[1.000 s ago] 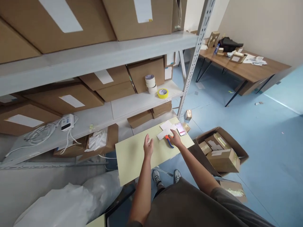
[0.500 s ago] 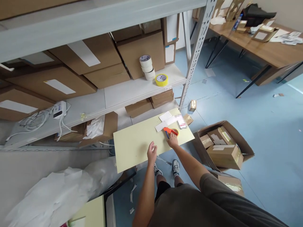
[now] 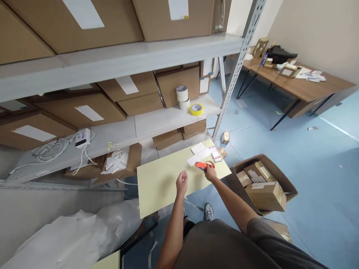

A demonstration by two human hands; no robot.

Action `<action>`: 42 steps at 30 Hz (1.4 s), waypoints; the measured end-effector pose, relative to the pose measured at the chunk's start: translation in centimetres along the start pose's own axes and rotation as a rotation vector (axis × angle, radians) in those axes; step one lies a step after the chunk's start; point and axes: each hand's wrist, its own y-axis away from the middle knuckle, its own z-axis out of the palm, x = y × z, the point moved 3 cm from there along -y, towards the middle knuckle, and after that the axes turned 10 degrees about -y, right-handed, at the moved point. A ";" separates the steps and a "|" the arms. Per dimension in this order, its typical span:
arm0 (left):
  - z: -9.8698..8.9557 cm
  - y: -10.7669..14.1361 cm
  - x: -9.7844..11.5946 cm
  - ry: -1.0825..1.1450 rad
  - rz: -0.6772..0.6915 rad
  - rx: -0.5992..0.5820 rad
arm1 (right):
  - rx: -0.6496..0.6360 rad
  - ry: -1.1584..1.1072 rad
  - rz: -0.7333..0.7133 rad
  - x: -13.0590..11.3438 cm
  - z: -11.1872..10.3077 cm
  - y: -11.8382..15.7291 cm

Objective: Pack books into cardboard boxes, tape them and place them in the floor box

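Observation:
My right hand [image 3: 211, 174] is closed around a red-orange tape dispenser [image 3: 201, 165] with a tape roll in it, over the right part of a pale yellow board [image 3: 157, 179]. Just behind the dispenser lie white paper pieces [image 3: 195, 158] and a blurred printed sheet [image 3: 215, 154]. My left hand [image 3: 182, 181] hovers above the board's near middle, its fingers loosely bent and nothing in them. A small cardboard box [image 3: 223, 152] shows partly behind the printed sheet.
Ahead, a grey shelf [image 3: 162, 118] carries cartons, stacked white tape rolls [image 3: 183, 98], a yellow tape roll [image 3: 196, 109] and a white power strip [image 3: 83, 138]. On the floor at right stands an open carton [image 3: 238, 186] with boxes inside. Plastic wrap [image 3: 75, 235] lies at left.
My view has tilted up, so shelf and board sit lower in the picture. My right hand has shifted slightly right with the tape dispenser; the left hand's fingers have drawn closer together.

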 end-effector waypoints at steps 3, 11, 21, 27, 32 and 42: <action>-2.1 -2.2 3.4 0.025 0.085 -0.001 | 0.145 -0.032 -0.208 -3.4 -3.2 0.2; -12.5 -6.1 17.6 0.039 0.516 -0.027 | 0.316 -0.037 -0.824 -15.4 -14.2 4.1; -21.3 -6.1 23.1 -0.163 0.829 -0.041 | 0.225 -0.061 -1.025 -25.8 -16.8 9.0; -24.1 -5.1 22.6 -0.199 0.851 0.253 | 0.182 -0.106 -0.953 -27.9 -15.7 9.2; -24.0 -4.8 23.1 -0.171 0.806 0.381 | 0.142 -0.123 -0.972 -28.7 -16.6 8.1; -25.7 -7.6 27.1 -0.237 0.781 0.328 | 0.109 -0.203 -0.875 -27.1 -19.5 1.9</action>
